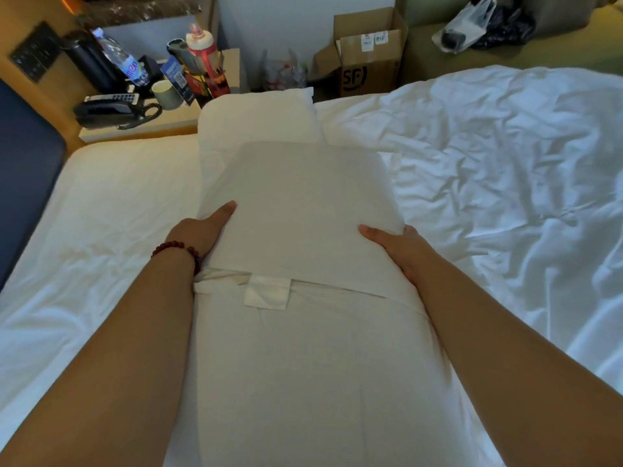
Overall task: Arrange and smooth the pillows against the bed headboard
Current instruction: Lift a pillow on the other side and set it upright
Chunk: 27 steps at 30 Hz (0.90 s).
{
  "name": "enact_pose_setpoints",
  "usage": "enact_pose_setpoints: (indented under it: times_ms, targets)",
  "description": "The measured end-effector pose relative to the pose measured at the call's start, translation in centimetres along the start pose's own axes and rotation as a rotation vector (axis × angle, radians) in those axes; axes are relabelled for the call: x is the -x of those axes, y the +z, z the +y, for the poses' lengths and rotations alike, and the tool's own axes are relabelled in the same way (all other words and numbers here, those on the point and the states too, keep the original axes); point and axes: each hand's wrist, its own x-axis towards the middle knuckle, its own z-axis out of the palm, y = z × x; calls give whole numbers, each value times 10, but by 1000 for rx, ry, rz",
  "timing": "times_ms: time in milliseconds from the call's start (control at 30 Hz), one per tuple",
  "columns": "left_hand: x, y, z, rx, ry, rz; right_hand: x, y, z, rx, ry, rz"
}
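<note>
left hand (pixel 205 230) & right hand (pixel 399 247) clasp the pillow (pixel 303 197) by its sides, thumbs on top. risk: swung wide twd the headboard (pixel 27 163), it clips the cup (pixel 167 94).

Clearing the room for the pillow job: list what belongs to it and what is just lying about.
Job: near pillow, held by left hand and right hand; far pillow; headboard.
Lying about: phone, bottle, cup, box, bag, duvet.
</note>
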Motion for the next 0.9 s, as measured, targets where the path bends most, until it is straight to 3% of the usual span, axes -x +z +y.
enact_pose_setpoints:
  times_ms: [367,700,900]
  targets:
    - [122,-55,-88,77,105,193,137,-8,13,-14,-280,-18]
    - [227,-85,-219,255,10,174,255,32,70,134,-430,-40]
    - [292,-104,-260,371,58,278,317,32,95,151,-524,-30]
